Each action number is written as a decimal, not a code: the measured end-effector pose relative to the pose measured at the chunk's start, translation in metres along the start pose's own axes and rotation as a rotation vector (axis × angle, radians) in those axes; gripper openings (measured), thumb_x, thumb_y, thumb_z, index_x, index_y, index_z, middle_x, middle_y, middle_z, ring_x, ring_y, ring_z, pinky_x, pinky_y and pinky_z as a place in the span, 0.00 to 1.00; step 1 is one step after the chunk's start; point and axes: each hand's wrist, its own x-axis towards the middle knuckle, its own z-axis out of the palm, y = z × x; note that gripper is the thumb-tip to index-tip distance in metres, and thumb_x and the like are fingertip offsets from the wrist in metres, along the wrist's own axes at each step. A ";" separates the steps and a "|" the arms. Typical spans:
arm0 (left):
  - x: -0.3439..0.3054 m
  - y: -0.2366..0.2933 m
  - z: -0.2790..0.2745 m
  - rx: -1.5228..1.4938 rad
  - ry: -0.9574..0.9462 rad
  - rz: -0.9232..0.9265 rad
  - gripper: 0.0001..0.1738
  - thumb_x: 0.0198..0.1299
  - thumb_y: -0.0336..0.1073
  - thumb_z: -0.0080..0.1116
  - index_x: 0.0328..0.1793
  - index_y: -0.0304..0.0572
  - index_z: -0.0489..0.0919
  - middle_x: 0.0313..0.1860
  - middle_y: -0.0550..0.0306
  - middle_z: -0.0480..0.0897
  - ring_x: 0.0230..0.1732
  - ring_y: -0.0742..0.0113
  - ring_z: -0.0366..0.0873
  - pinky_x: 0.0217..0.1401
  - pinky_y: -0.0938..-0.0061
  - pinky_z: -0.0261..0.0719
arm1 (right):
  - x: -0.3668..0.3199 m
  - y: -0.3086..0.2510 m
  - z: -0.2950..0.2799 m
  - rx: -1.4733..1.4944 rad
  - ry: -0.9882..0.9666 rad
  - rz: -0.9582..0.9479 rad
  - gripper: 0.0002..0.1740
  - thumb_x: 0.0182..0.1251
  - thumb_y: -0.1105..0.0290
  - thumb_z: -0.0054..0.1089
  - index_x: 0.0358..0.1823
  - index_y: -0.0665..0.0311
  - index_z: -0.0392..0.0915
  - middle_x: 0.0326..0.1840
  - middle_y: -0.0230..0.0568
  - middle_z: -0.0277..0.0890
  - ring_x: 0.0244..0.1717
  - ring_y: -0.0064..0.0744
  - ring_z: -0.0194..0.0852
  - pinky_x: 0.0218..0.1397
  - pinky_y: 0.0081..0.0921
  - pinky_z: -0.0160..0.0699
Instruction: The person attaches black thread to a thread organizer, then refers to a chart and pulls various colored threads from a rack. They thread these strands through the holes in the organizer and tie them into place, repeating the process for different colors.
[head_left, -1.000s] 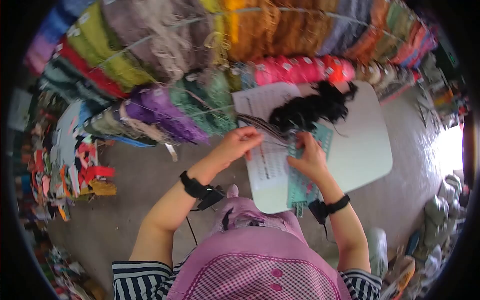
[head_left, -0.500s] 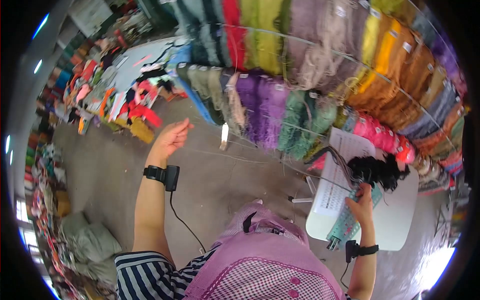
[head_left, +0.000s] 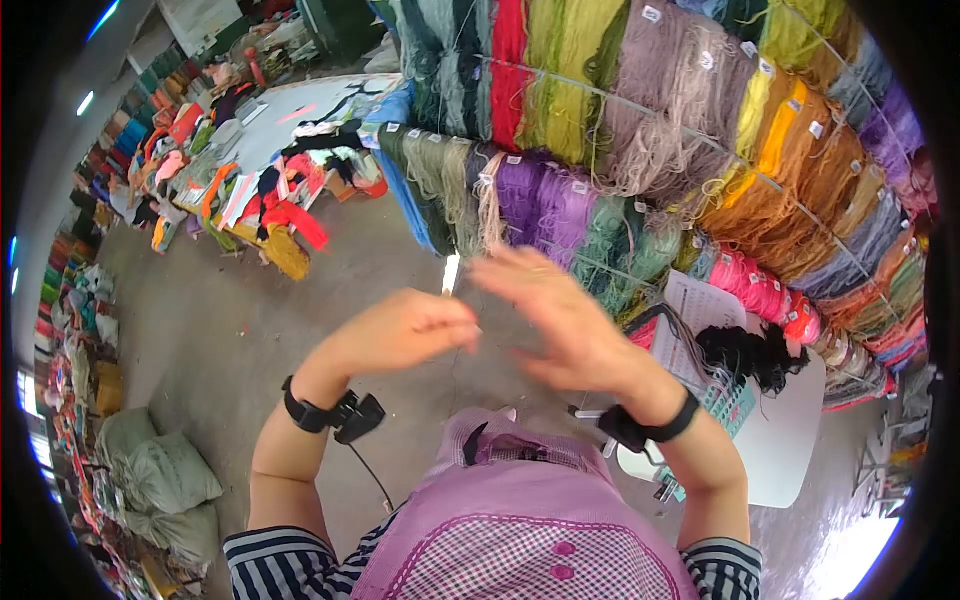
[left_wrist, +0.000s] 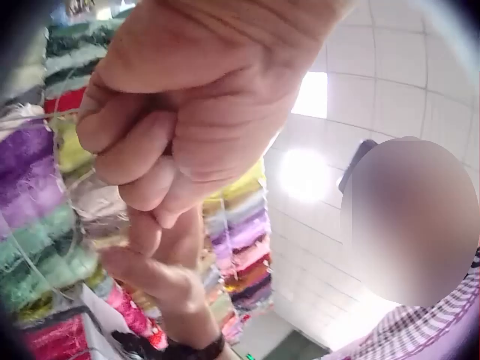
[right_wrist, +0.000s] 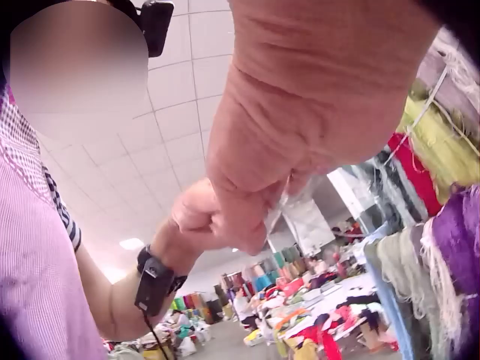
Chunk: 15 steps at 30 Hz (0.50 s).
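My left hand [head_left: 415, 325] is raised in front of the apron, its fingers curled and pinched together on a thin strand of yarn too fine to make out at this moment. Opposite it my right hand [head_left: 560, 320], blurred by motion, has its fingers stretched out and the thumb apart. In the left wrist view the right hand [left_wrist: 165, 281] overlaps the left fingertips. On the white table [head_left: 785, 435] at the right lie a tangled black yarn bundle [head_left: 750, 355], a green perforated card [head_left: 730, 405] and a printed sheet [head_left: 700, 300]. Grey-brown strands [head_left: 678, 330] trail across the sheet.
Yarn skeins in many colours hang from rails, among them purple ones [head_left: 540, 200] and brown ones [head_left: 790, 190]. Pink yarn rolls [head_left: 745, 280] line the back of the table. A cloth-strewn table [head_left: 265, 135] stands at the far left, with pale sacks [head_left: 165, 475] on the floor.
My right hand has left the green card and come across to the left hand. My left hand went out leftward from the strands, then came back toward the middle. The head view has turned left.
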 end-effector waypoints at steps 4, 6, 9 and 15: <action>0.009 0.036 0.004 0.126 -0.002 0.030 0.12 0.67 0.39 0.52 0.36 0.39 0.80 0.27 0.62 0.78 0.30 0.72 0.73 0.38 0.75 0.72 | -0.008 -0.001 0.023 0.247 -0.001 0.106 0.29 0.59 0.72 0.65 0.62 0.63 0.67 0.48 0.47 0.75 0.54 0.42 0.74 0.58 0.37 0.71; 0.017 0.023 -0.002 0.007 0.104 0.031 0.07 0.65 0.35 0.55 0.41 0.41 0.81 0.31 0.62 0.80 0.30 0.76 0.72 0.36 0.78 0.70 | -0.034 0.003 0.006 0.396 -0.027 0.442 0.13 0.68 0.70 0.58 0.50 0.64 0.70 0.34 0.37 0.69 0.36 0.27 0.68 0.42 0.27 0.70; 0.057 -0.001 0.022 -0.225 0.224 0.240 0.10 0.62 0.31 0.58 0.49 0.43 0.81 0.39 0.62 0.80 0.29 0.78 0.69 0.33 0.80 0.68 | -0.049 -0.025 -0.022 0.561 0.164 0.765 0.07 0.72 0.68 0.54 0.43 0.64 0.70 0.29 0.30 0.60 0.32 0.20 0.59 0.37 0.20 0.64; 0.127 -0.006 0.089 -0.143 -0.294 0.234 0.13 0.66 0.32 0.54 0.56 0.39 0.78 0.42 0.61 0.81 0.35 0.78 0.73 0.38 0.79 0.73 | -0.109 -0.048 -0.077 0.064 0.402 0.824 0.08 0.73 0.70 0.53 0.36 0.66 0.69 0.29 0.31 0.61 0.33 0.19 0.59 0.38 0.21 0.66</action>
